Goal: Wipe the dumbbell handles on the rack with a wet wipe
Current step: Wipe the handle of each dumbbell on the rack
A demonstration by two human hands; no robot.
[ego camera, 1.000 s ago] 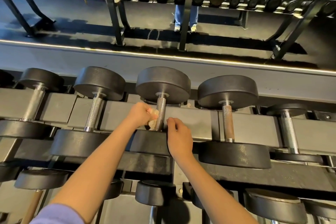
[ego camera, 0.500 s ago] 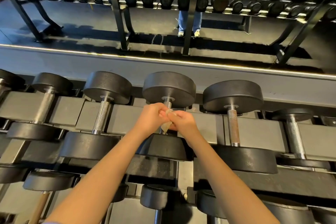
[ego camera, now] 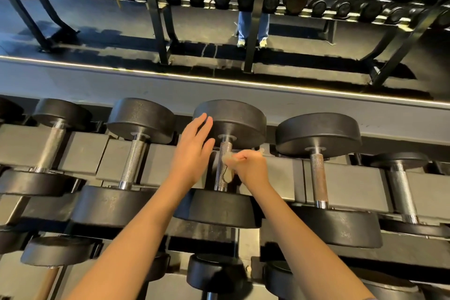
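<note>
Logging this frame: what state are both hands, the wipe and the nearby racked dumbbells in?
middle dumbbell: racked, handle partly covered by the wipe.
left hand: open, fingers straight, holding nothing.
right hand: curled, gripping the wet wipe.
wet wipe: bunched, against the handle.
right neighbour dumbbell: racked, handle brownish, untouched.

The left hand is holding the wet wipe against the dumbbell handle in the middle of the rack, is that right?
Not quite: it is the right hand, not the left, that holds the wet wipe against the dumbbell handle in the middle of the rack. The head view shows this; the left hand is open, with straight fingers, beside it.
</note>
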